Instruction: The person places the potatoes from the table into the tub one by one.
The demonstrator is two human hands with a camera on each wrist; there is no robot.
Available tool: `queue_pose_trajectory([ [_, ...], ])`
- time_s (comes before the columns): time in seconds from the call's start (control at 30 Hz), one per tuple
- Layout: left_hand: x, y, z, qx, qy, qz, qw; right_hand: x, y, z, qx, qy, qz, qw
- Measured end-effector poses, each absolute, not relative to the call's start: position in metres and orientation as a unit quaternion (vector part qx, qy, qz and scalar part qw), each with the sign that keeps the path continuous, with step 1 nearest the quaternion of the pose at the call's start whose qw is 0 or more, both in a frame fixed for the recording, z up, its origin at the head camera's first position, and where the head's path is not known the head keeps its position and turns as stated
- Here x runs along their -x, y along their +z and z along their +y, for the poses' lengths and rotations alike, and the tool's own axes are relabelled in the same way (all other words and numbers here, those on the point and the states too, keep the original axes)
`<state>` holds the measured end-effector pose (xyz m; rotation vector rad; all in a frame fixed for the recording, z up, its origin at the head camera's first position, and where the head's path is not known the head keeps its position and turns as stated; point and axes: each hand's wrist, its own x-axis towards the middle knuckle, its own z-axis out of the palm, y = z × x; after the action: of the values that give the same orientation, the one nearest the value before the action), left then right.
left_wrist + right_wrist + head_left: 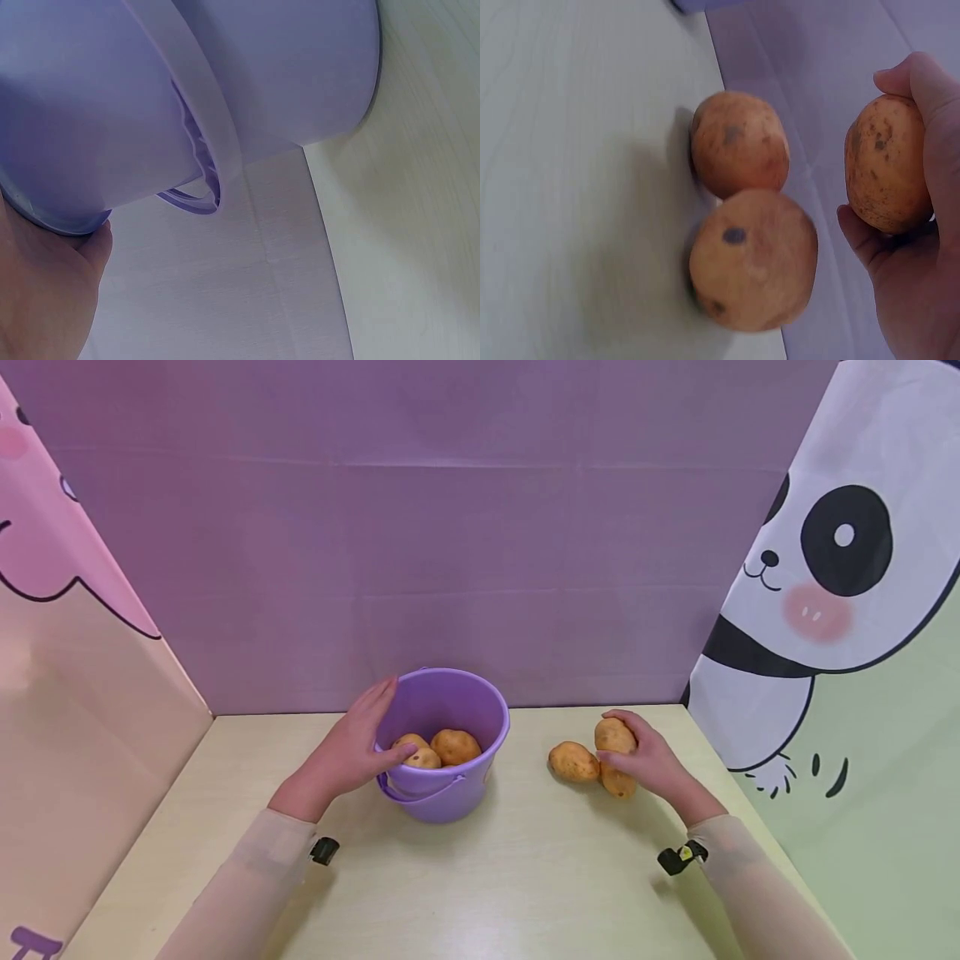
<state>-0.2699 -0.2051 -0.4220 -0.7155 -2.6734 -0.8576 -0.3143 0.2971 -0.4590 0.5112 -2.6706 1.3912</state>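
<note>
A purple bucket (450, 797) stands upright with several potatoes (456, 747) inside. My left hand (347, 743) holds it by the left side of the rim, thumb reaching over the edge and the other fingers extended along the side. In the left wrist view part of the hand (49, 292) shows against the rim. To the right, my right hand (651, 760) grips a potato (889, 165) between thumb and fingers, raised off the table. Two more potatoes lie close together by it, one (573, 762) to its left and one (618, 782) just below.
The pale wooden table (465, 893) meets a purple back wall (465, 568) right behind the bucket. Side panels stand left and right, the right one with a panda picture (825, 635). The bucket's handle (427, 797) hangs down at its front.
</note>
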Motion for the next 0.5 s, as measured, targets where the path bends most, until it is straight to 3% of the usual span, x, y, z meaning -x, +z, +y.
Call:
queue_pose_trajectory([
  [0.5,0.269,-0.422,-0.205,0.244,-0.298,-0.915,0.120,0.321,-0.443,0.264,-0.204,0.443,-0.872,0.033],
])
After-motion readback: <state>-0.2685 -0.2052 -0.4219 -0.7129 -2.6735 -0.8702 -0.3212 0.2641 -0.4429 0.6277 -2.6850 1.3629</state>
